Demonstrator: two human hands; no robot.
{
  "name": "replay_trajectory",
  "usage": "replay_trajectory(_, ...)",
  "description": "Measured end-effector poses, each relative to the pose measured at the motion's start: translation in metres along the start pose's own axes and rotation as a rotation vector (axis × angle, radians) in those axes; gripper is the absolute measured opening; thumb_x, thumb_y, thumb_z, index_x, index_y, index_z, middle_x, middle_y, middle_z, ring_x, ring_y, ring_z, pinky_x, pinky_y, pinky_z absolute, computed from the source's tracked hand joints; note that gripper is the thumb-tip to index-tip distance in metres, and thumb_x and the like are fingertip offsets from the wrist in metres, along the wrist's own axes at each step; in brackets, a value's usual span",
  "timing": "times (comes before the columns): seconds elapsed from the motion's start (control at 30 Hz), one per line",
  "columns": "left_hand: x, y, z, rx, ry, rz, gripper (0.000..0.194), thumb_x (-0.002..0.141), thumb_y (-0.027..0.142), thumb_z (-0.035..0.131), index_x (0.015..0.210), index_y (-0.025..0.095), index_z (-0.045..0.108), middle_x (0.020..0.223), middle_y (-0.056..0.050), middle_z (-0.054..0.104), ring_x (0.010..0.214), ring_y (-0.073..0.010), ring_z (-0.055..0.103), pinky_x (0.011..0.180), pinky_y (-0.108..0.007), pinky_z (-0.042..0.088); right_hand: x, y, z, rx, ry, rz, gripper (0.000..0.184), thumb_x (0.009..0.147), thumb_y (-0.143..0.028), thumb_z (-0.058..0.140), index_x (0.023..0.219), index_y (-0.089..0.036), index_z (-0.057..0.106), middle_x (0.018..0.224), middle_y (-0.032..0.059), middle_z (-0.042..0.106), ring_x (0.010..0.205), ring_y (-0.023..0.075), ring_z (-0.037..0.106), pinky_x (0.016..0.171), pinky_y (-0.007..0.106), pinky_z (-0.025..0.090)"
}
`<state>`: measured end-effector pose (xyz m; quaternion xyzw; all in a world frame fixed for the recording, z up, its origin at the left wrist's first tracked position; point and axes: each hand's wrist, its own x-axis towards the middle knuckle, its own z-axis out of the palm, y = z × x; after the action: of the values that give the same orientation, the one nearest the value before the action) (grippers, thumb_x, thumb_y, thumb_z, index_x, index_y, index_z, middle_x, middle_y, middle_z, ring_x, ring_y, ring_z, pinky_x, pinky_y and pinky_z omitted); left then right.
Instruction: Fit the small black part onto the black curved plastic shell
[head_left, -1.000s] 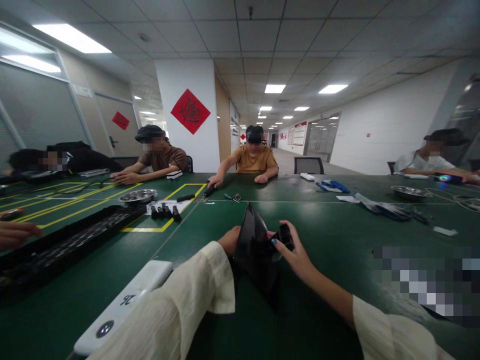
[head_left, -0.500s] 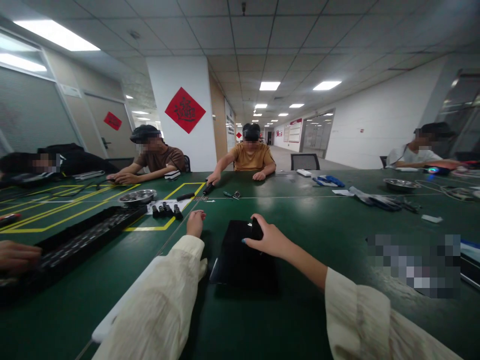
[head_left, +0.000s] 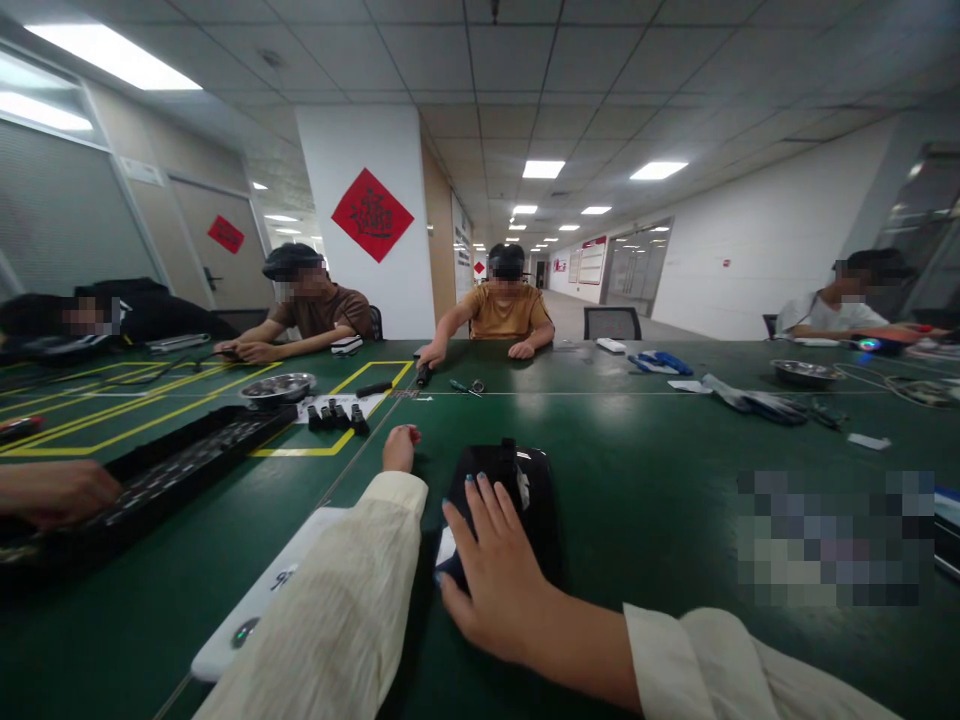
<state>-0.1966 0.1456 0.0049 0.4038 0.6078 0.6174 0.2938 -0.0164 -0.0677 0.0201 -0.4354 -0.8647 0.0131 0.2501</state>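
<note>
A flat black pouch lies on the green table right in front of me, with a small black part on its far end. My right hand rests flat on the near half of the pouch, fingers spread and stretched out. My left hand lies on the table just left of the pouch, curled into a loose fist; what it holds, if anything, is hidden. Cream sleeves cover both my forearms.
A white power bank lies under my left forearm. A long black tray, small black parts and a metal bowl sit to the left. Another person's hand touches the tray. Several people sit around the table.
The pouch went from being held upright in both hands to lying flat. My right hand slid back toward me and flattened on it. My left hand let go and rests beside it.
</note>
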Motion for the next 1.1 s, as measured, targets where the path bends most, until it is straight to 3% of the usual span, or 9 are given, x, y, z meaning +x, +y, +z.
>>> replay_trajectory(0.2,-0.001,-0.011,0.001,0.047,-0.037,0.04,0.017,0.072,0.024,0.039,0.065,0.02,0.053,0.059,0.0,0.057,0.064,-0.0151,0.058,0.069,-0.027,0.045,0.018,0.009,0.023,-0.029,-0.157,0.103,0.068,0.082,-0.056,0.037,0.138,-0.017,0.033,0.147,0.0184,0.023,0.135,0.0383,0.01,0.103,0.061,0.0)
replay_trajectory(0.4,-0.005,-0.013,-0.002,0.119,-0.053,0.086,0.018,0.074,0.025,0.038,0.067,0.021,0.054,0.062,0.0,0.058,0.066,-0.0157,0.059,0.067,-0.026,0.044,0.042,0.03,0.022,-0.056,-0.214,0.024,0.073,0.076,-0.065,0.038,0.133,-0.02,0.04,0.144,0.0182,0.029,0.134,0.0366,0.016,0.103,0.059,0.002)
replay_trajectory(0.53,-0.006,-0.014,-0.004,0.189,-0.055,0.107,0.019,0.074,0.026,0.037,0.067,0.021,0.055,0.062,0.0,0.06,0.066,-0.0162,0.058,0.066,-0.026,0.043,0.054,0.029,0.026,-0.073,-0.214,0.086,0.071,0.074,-0.062,0.043,0.128,-0.016,0.044,0.14,0.0217,0.033,0.132,0.0412,0.017,0.099,0.063,0.001)
replay_trajectory(0.67,-0.006,-0.014,-0.006,0.271,-0.067,0.114,0.019,0.074,0.025,0.038,0.068,0.021,0.056,0.063,0.0,0.062,0.066,-0.0164,0.059,0.065,-0.026,0.041,0.064,0.039,0.03,-0.106,-0.269,0.263,0.071,0.076,-0.051,0.044,0.135,-0.013,0.035,0.144,0.0221,0.024,0.132,0.0438,0.009,0.097,0.066,-0.003)
replay_trajectory(0.87,-0.009,-0.01,-0.007,0.366,-0.093,0.118,0.021,0.075,0.024,0.037,0.07,0.02,0.057,0.067,0.0,0.064,0.068,-0.0154,0.059,0.064,-0.025,0.04,0.069,0.101,0.017,-0.186,-0.263,0.515,0.058,0.083,-0.043,0.031,0.138,-0.023,0.032,0.147,0.0071,0.024,0.132,0.0432,0.007,0.096,0.069,-0.003)
replay_trajectory(1.0,-0.01,-0.009,-0.008,0.418,-0.108,0.131,0.022,0.077,0.024,0.036,0.072,0.021,0.057,0.07,0.0,0.065,0.069,-0.0154,0.059,0.064,-0.025,0.039,0.061,0.156,-0.002,-0.215,-0.286,0.662,0.054,0.084,-0.04,0.031,0.136,-0.025,0.033,0.145,0.0067,0.026,0.131,0.0424,0.014,0.095,0.069,0.008)
replay_trajectory(1.1,-0.011,-0.009,-0.008,0.446,-0.121,0.129,0.023,0.078,0.024,0.035,0.074,0.02,0.058,0.071,0.0,0.066,0.07,-0.0153,0.059,0.064,-0.025,0.039,0.048,0.2,-0.015,-0.279,-0.253,0.768,0.052,0.084,-0.039,0.03,0.134,-0.025,0.036,0.143,0.0078,0.028,0.13,0.0423,0.016,0.093,0.07,0.011)
